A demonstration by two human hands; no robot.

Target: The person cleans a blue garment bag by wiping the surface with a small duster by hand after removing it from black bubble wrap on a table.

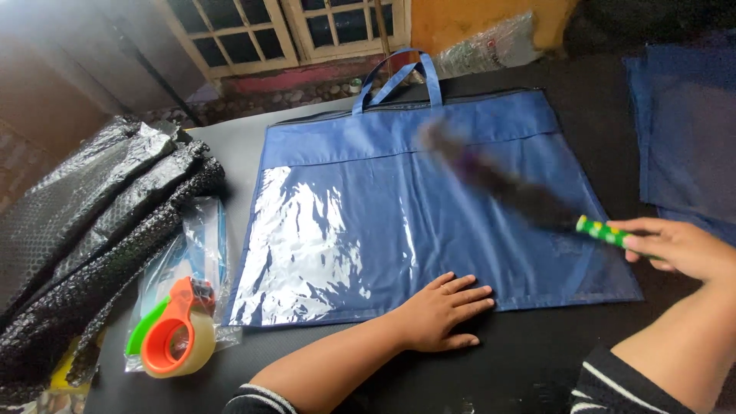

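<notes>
A flat blue fabric bag [491, 146] with two handles and a clear plastic window lies on the dark table [537, 368]. My left hand [441, 310] rests flat, fingers spread, on the bag's near edge. My right hand [675, 247] grips the green patterned handle of a dark brush [498, 180]. The brush stretches up and left over the bag and is blurred with motion.
Black bubble-wrap rolls [84, 245] are stacked at the left. An orange and green tape dispenser [172, 333] lies on clear plastic packets [201, 234] beside them. More blue fabric [686, 123] sits at the right. Windows and a wall stand behind the table.
</notes>
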